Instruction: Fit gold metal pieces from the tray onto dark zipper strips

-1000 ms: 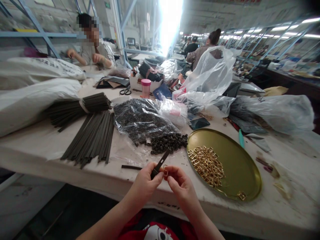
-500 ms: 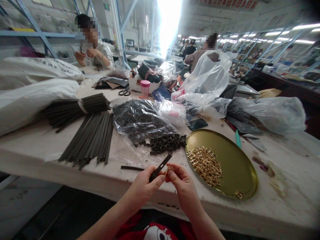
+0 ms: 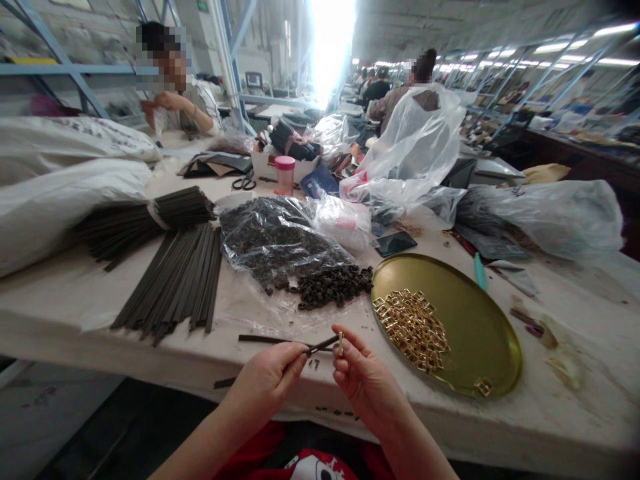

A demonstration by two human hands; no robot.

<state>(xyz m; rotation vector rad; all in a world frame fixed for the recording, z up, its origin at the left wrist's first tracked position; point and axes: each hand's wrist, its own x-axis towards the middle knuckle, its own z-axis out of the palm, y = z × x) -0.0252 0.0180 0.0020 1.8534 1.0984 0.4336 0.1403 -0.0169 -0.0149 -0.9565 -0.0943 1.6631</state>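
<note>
My left hand (image 3: 273, 373) is closed on a dark strap (image 3: 321, 346) near the table's front edge. Pinched in the fingers of my right hand (image 3: 367, 373) is a small gold buckle (image 3: 341, 343), seen nearly edge-on. The strap's tip meets the buckle; whether it passes through the frame I cannot tell. Behind my left hand a single dark strap (image 3: 256, 339) lies on the table. To the right, a round gold tray (image 3: 483, 313) bears a heap of gold buckles (image 3: 413, 330). Small dark loops (image 3: 327, 288) lie piled beyond my hands.
Many dark straps (image 3: 173, 287) are fanned out at the left, below a tied bundle (image 3: 185, 207). A clear plastic bag (image 3: 280, 233) lies behind the loops. Farther back are scissors (image 3: 244, 183), a pink-lidded jar (image 3: 285, 177) and a phone (image 3: 396, 244). A co-worker (image 3: 175, 100) sits across the table.
The strap has tipped from pointing up to nearly level, and its end has come to the buckle. My right hand has turned the buckle edge-on. The view has shifted slightly.
</note>
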